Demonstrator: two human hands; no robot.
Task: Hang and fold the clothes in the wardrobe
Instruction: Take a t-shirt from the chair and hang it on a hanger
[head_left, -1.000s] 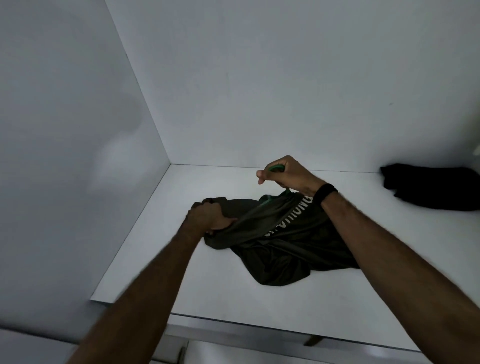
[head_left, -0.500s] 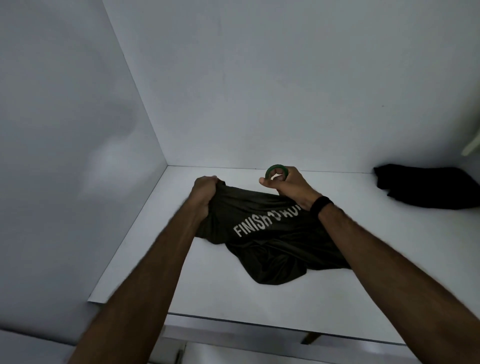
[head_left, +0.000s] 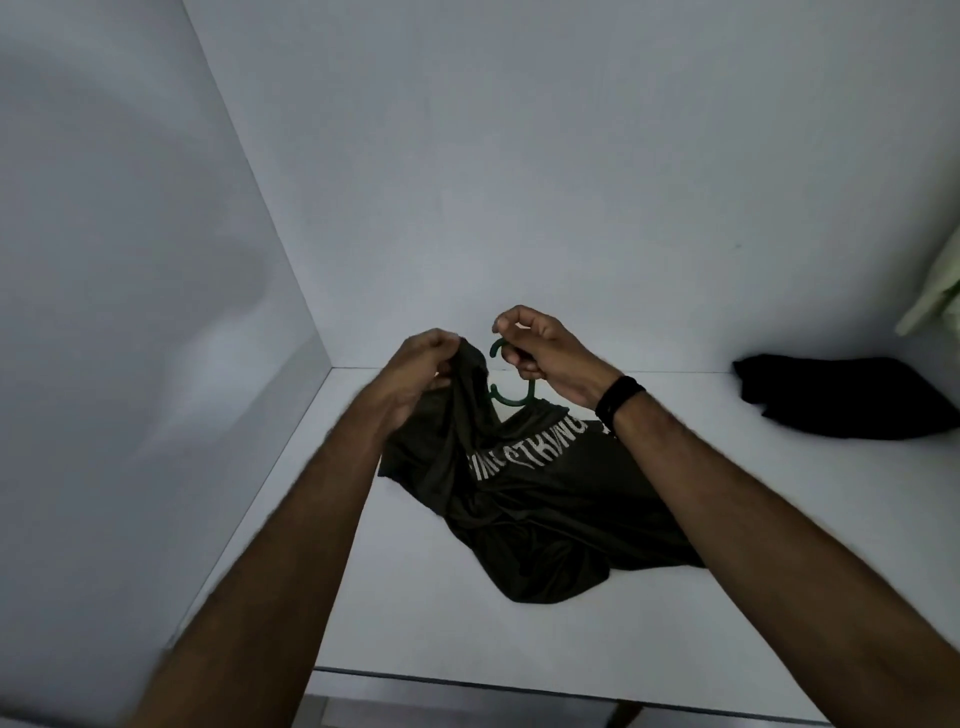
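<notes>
- The dark olive T-shirt with pale printed lettering (head_left: 524, 499) sits at the centre of the frame, its lower half crumpled on the white wardrobe shelf (head_left: 779, 597) and its upper edge lifted off it.
- The left hand (head_left: 423, 371) is curled round a bunched fold of the shirt's upper edge, holding it up just left of the hanger.
- The right hand (head_left: 540, 353) has its fingers curled round the hook of the green plastic hanger (head_left: 506, 382); the hanger's lower curve shows just above the cloth, and its arms are hidden, seemingly inside the shirt.
- The step in hand looks like seating the shirt on the hanger. To do it well, the person would keep the hook steady and upright with the right hand while the left draws the shoulder fabric over the hidden hanger arm rather than tugging the whole bunch.
- The fold in the left hand is twisted; spreading it flat before letting go would likely stop the shoulder sliding off.
- Lifting the hanger clear of the shelf once both shoulders sit square would let the crumpled lower half drop straight.
- A black crumpled garment (head_left: 841, 402) lies well apart at the right of the frame, on the same shelf, and a pale cloth (head_left: 935, 296) hangs in at the right edge.
- A black wristband (head_left: 621, 397) circles the right wrist.
</notes>
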